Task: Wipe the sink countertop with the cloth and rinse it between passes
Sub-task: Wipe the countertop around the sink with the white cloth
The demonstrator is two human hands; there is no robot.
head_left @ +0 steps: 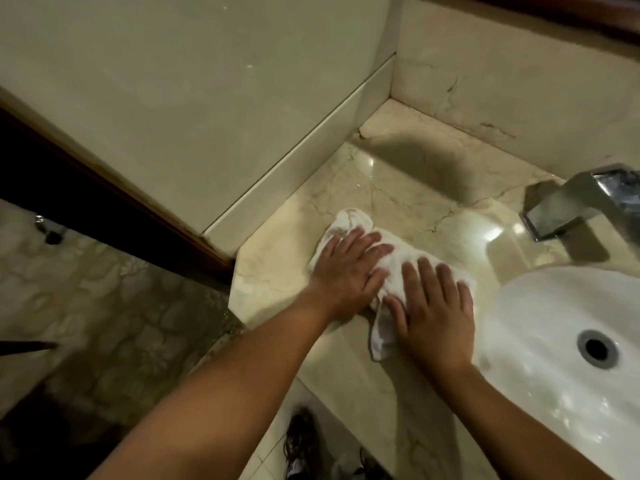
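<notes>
Pressing: both palms lie flat on the cloth (391,268), which is spread on the countertop (408,195) left of the basin (554,306).
Left hand (346,271): fingers straight and slightly apart, laid over the cloth's left part; nothing gripped.
Cloth: white, bunched, one tail trailing past the heel of the right hand; it looks soft, limp and light, probably damp, so it should slide easily on the glossy stone.
Hold: best gathered at the thick fold between the two sets of fingers, a judgement only.
Right hand (436,313): fingers spread flat on the cloth's right part, fingertips toward the tap (581,206); not clamped.
Hidden: cloth under both palms; tap's handle cut off at the frame edge; whether water runs cannot be told; shoes (301,441) below are dim and blurred.
</notes>
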